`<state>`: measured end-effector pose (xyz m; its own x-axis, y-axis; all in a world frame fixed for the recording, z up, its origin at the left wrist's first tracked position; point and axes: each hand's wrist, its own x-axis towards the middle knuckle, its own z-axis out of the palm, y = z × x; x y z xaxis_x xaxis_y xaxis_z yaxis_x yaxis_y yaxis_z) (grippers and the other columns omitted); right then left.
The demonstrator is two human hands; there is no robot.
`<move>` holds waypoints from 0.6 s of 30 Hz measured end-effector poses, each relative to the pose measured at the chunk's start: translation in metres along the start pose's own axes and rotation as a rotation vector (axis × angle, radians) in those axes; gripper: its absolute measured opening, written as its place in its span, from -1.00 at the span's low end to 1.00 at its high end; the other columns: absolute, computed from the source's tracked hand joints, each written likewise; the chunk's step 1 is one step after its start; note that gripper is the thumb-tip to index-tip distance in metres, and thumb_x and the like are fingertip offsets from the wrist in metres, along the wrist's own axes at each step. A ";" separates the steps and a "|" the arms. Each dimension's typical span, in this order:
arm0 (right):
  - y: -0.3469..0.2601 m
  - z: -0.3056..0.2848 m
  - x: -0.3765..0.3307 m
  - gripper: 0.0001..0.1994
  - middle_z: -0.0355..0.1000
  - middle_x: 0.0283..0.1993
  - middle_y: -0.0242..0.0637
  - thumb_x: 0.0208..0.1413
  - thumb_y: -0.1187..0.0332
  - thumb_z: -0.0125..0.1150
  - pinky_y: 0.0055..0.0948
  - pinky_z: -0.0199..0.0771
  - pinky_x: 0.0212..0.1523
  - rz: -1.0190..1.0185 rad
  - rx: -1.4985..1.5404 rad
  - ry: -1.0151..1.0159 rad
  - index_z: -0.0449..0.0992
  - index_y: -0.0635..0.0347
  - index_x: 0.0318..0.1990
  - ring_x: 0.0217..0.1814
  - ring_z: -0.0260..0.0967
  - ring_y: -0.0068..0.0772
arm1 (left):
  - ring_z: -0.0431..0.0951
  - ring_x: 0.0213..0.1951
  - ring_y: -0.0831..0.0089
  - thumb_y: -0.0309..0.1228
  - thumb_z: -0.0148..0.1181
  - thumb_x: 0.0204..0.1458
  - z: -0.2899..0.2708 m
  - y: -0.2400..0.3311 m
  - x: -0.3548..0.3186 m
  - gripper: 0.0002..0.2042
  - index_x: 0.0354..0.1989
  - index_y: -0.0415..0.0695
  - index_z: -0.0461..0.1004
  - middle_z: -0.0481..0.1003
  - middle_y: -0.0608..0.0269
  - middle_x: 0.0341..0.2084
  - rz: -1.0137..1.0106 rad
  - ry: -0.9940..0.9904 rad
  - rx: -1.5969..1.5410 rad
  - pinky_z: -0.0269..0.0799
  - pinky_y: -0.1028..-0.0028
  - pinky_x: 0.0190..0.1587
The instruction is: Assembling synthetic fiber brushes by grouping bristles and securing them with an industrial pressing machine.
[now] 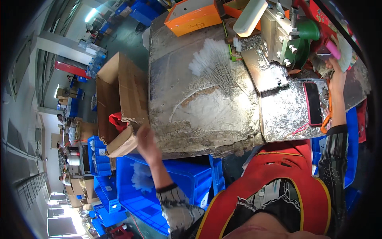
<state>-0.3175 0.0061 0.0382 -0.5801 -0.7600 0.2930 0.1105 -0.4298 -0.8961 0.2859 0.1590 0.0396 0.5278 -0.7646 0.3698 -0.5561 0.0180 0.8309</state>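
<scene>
My left hand (pixel 147 144), smeared by motion, is at the workbench's near left edge, beside a torn cardboard box (pixel 133 93); its fingers cannot be made out. My right hand (pixel 336 71) reaches to the far right, beside the green and grey bench machine (pixel 280 38). Its fingers are bent near a greyish, rag-like thing and just below a pink lever grip (pixel 333 49); what they hold is unclear. A pile of thin wire stems with white bristle heads (pixel 213 63), like small brushes, lies on the bench (pixel 167 71).
A phone (pixel 313 104) lies on the foil-covered surface (pixel 280 113) near my right forearm. An orange box (pixel 193 18) stands at the back. Blue bins (pixel 187 179) sit below the front edge, one containing white bristle pieces (pixel 142 177). Red cloth (pixel 118 121) shows in the cardboard box.
</scene>
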 end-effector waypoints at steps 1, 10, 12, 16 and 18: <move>0.003 0.000 -0.001 -0.89 0.31 -0.56 -0.31 -0.16 0.45 0.15 -0.47 0.26 -0.34 0.006 -0.005 -0.013 0.36 0.28 -0.53 -0.45 0.29 -0.44 | 0.34 -0.16 0.47 -0.50 0.05 -0.10 0.034 0.013 0.004 -0.71 -0.15 -0.29 0.35 0.36 0.19 -0.21 -0.079 -0.136 -0.077 0.21 0.54 -0.07; -0.009 0.022 -0.085 -0.76 0.35 -0.38 -0.35 -0.07 0.36 0.08 -0.64 0.22 -0.32 0.081 -0.419 -0.013 0.40 0.36 -0.28 -0.40 0.23 -0.62 | 0.37 -0.14 0.23 -0.38 0.22 -0.24 0.254 0.019 0.026 -0.53 -0.13 -0.34 0.26 0.37 -0.01 -0.20 -0.544 -0.385 -0.310 0.24 0.39 -0.10; 0.023 0.005 -0.114 -0.83 0.36 -0.38 -0.35 -0.10 0.43 0.08 -0.65 0.24 -0.31 0.098 -0.474 -0.210 0.40 0.33 -0.33 -0.38 0.25 -0.63 | 0.36 -0.10 0.28 -0.40 0.25 -0.26 0.278 0.031 0.026 -0.38 -0.01 -0.38 0.10 0.35 0.01 -0.15 -0.341 -0.360 -0.135 0.26 0.42 -0.09; 0.025 0.078 -0.165 -0.86 0.35 -0.50 -0.38 -0.12 0.52 0.06 -0.68 0.28 -0.49 0.043 -0.427 -0.834 0.40 0.28 -0.33 -0.49 0.25 -0.68 | 0.38 -0.13 0.10 -0.37 0.35 -0.43 0.300 0.001 0.034 -0.38 -0.14 -0.40 0.26 0.37 -0.12 -0.20 -0.166 -0.237 -0.005 0.25 0.36 -0.09; 0.020 0.127 -0.173 -0.81 0.33 -0.53 -0.35 -0.12 0.48 0.09 -0.63 0.29 -0.50 0.165 -0.272 -1.046 0.37 0.29 -0.29 -0.51 0.25 -0.66 | 0.40 -0.15 0.11 -0.38 0.35 -0.45 0.300 -0.010 0.040 -0.39 -0.16 -0.42 0.27 0.38 -0.13 -0.22 -0.204 -0.316 -0.049 0.26 0.36 -0.11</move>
<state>-0.1125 0.0670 0.0116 0.4127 -0.8919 0.1850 -0.1329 -0.2599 -0.9564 0.1197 -0.0650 -0.0792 0.3964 -0.9164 0.0551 -0.4249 -0.1299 0.8959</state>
